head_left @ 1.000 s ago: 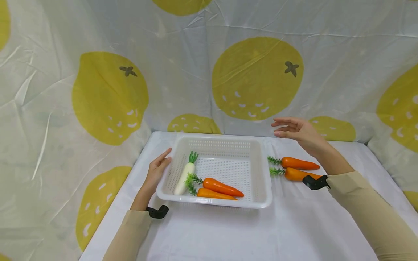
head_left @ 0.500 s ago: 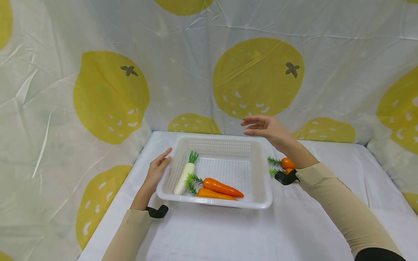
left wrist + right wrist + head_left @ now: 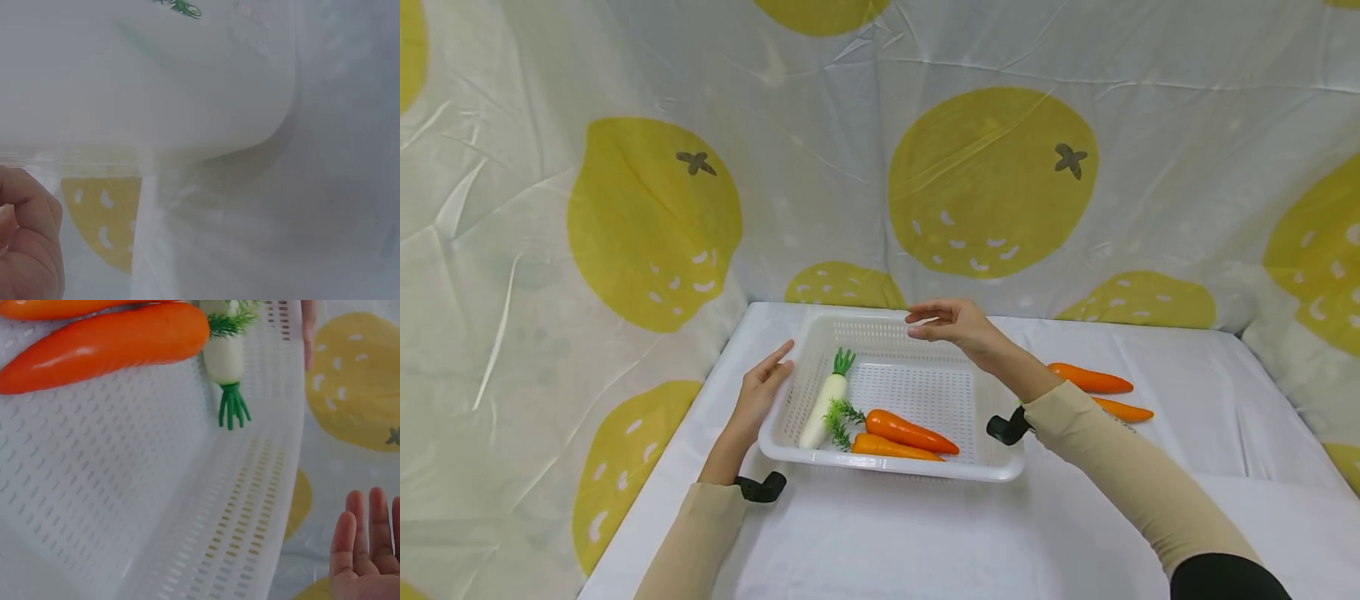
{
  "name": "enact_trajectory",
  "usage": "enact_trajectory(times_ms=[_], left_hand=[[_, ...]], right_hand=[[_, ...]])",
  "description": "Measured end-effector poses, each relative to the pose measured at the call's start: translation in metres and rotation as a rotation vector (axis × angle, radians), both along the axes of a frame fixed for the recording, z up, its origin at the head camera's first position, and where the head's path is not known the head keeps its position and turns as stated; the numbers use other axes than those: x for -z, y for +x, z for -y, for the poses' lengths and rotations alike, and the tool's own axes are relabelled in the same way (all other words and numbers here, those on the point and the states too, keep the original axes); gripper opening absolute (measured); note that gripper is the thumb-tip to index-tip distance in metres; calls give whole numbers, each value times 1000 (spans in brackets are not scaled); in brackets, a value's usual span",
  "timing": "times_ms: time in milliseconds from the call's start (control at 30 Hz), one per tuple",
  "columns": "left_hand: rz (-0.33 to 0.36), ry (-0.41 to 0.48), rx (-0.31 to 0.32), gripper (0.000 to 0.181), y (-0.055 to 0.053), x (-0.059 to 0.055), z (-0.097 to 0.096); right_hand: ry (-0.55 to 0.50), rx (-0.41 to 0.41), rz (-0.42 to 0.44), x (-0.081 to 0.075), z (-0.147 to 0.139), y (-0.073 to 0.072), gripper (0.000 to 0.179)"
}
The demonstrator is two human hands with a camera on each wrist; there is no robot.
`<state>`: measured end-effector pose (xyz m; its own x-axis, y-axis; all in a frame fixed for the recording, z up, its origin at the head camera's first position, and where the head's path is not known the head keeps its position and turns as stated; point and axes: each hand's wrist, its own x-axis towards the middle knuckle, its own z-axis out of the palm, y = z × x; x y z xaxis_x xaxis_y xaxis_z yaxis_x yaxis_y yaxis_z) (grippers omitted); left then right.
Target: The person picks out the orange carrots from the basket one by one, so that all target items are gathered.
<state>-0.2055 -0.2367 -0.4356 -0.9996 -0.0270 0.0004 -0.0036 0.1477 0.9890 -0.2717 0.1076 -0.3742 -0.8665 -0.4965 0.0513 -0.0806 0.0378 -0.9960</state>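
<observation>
A white plastic basket (image 3: pixel 1002 367) holds a white radish (image 3: pixel 825 410) with green stems and two orange carrots (image 3: pixel 910 430) with feathery green tops. Against its left side rests my left hand (image 3: pixel 763 385), fingers extended along the outside of the rim. My right hand (image 3: pixel 958 327) hovers over the back part of the basket, fingers slightly bent and holding nothing. In the right wrist view, the fingers (image 3: pixel 379 522) of that hand point up beside the basket wall, and the radish (image 3: pixel 225 359) and a carrot (image 3: pixel 112 345) lie inside.
Two more carrots (image 3: pixel 1092 378) lie on the white-covered table (image 3: pixel 925 542) right of the basket, partly hidden by the right forearm. Behind the table hangs a cloth (image 3: pixel 820 183) printed with yellow lemons. A black wrist camera (image 3: pixel 1006 426) overlaps the basket's right rim.
My right hand has moved left from above the loose carrots to over the back of the basket, dropping lower in the last half second. The left hand and basket stay put.
</observation>
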Motion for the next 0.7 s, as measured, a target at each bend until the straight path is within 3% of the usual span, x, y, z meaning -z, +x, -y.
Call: enact_trajectory(times_ms=[467, 700], left_hand=[[-13, 18, -1, 47, 0, 0, 0], [-2, 15, -5, 47, 0, 1, -1]], right_hand=[[88, -40, 52, 34, 36, 8, 39], [162, -37, 127, 55, 48, 14, 35]])
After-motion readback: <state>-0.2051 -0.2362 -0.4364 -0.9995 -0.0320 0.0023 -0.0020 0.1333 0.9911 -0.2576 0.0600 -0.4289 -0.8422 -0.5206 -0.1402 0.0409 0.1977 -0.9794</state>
